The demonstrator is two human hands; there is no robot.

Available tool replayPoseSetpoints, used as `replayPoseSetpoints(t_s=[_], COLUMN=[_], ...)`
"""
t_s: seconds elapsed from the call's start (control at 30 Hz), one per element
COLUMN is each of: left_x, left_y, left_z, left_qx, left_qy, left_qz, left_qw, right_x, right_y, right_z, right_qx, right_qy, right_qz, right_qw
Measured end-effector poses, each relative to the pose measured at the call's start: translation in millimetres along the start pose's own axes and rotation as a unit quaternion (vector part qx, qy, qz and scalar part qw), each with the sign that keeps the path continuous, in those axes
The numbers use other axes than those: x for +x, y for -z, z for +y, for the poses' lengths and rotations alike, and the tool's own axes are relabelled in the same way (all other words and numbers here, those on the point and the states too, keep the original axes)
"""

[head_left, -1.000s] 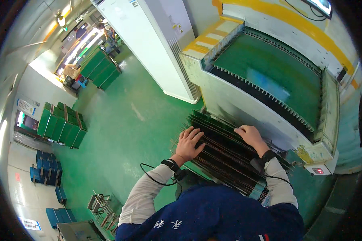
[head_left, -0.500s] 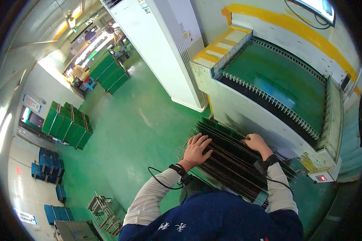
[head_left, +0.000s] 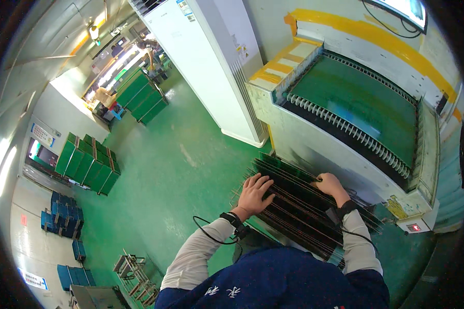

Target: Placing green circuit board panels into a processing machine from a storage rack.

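Below me stands a wire rack (head_left: 235, 193) packed with thin dark panels (head_left: 294, 211), set on edge side by side, with copper-coloured rims. My left hand (head_left: 253, 195) rests across the upper edges of the panels at the left, its fingers stretched out and apart. At the far right side of the stack, my right hand (head_left: 329, 184) has its fingers curled in and pinches the edge of one panel. Its fingertips are partly hidden. A dark band and a cable are on each of my wrists.
A white machine (head_left: 314, 134) with rollers (head_left: 345, 129) and a green flat panel (head_left: 363, 98) on it stands at right, beyond the rack. Next to it is a tall white cabinet unit (head_left: 201, 62). Green panel stacks (head_left: 90, 165), blue racks (head_left: 62, 213) and a metal frame (head_left: 134, 275) stand left.
The view has shifted slightly. My right hand's fingers have drawn in closer on the panel edge, and my left hand stays resting on the stack.
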State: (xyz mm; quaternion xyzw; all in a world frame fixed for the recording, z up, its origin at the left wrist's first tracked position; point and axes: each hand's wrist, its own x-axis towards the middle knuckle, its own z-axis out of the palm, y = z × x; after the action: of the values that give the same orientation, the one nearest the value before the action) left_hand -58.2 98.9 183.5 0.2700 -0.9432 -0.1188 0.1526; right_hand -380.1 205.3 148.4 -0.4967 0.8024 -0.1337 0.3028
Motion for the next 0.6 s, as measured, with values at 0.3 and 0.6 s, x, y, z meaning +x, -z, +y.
replayPoseSetpoints(t_s=[0.3,0.6], left_x=[-0.4,0.5], left_y=[1.3,3.0], left_z=[0.6,1.5], left_qx=[-0.001,-0.001], left_qy=[-0.005,-0.004], left_qz=[0.01,0.007], left_qw=[1.0,1.0], right_x=[-6.4,-0.2], right_y=[4.1,-0.8], right_z=[-5.7,1.1], right_qx=[0.001,-0.003], right_qy=[-0.001,-0.002], right_qz=[0.007,0.014], right_qw=[1.0,1.0])
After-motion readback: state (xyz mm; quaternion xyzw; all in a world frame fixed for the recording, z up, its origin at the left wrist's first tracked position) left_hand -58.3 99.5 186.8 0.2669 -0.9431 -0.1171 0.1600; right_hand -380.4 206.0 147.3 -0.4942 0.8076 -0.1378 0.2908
